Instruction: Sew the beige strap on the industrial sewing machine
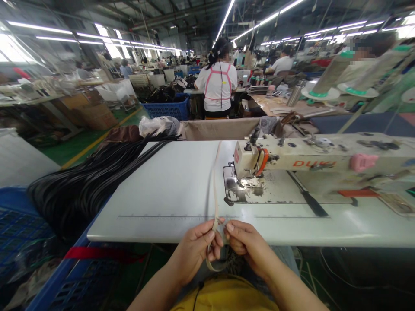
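The left hand (197,247) and the right hand (244,242) were both pinched shut on a pale strap (215,190) just off the near edge of the bench (168,190), fingertips almost touching. From that grip the strap ran away across the bench toward its far edge, passing left of the sewing machine (292,166), and a loop hung below the hands. Doing this well probably meant keeping the strap flat and untwisted between the thumbs.

One sewing machine (292,168), two hands (one strap (215,190))
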The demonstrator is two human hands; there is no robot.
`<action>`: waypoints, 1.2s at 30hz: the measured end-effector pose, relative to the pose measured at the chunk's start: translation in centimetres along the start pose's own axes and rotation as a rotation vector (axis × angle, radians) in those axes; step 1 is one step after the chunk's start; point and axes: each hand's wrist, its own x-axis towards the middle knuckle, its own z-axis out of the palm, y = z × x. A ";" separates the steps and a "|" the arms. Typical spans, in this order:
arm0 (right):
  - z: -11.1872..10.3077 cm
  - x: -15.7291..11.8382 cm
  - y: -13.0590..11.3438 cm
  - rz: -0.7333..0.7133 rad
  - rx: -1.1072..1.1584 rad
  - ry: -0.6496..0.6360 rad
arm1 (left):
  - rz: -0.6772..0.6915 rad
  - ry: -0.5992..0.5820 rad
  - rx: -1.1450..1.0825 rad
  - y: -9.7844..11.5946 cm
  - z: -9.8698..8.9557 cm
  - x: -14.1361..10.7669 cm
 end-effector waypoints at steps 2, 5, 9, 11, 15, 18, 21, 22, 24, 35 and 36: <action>0.0 0.0 0.0 -0.050 -0.054 0.028 | 0.001 0.005 0.001 0.1 0.0 -0.1; -0.1 -0.1 -0.5 -0.197 -0.239 0.150 | -0.003 0.058 -0.017 0.2 0.0 0.0; -0.3 -0.6 -0.8 -0.266 -0.482 0.243 | -0.009 0.122 -0.057 0.2 0.0 0.1; -0.2 -0.8 -0.9 -0.269 -0.614 0.250 | -0.011 0.119 -0.065 0.3 0.0 0.0; 0.2 -0.9 -1.1 -0.286 -0.769 0.239 | -0.007 0.065 -0.043 0.3 0.3 0.0; 0.4 -0.7 -1.1 -0.345 -0.822 0.230 | -0.007 0.028 -0.029 0.2 0.5 0.0; 0.0 -0.4 -0.8 -0.377 -0.797 0.297 | -0.006 0.038 -0.043 0.0 0.5 0.0; -0.2 -0.3 -0.7 -0.376 -0.771 0.335 | -0.008 0.053 -0.057 0.1 0.4 0.0; -0.8 -0.2 -0.7 -0.360 -0.726 0.391 | -0.022 0.101 -0.099 0.1 0.2 0.1; -11.3 -0.8 -1.2 -0.356 -1.050 0.776 | 0.010 0.353 -0.116 0.6 -0.2 1.3; -12.3 -0.8 -1.0 -0.391 -1.142 0.841 | 0.024 0.330 -0.016 0.7 -0.2 1.5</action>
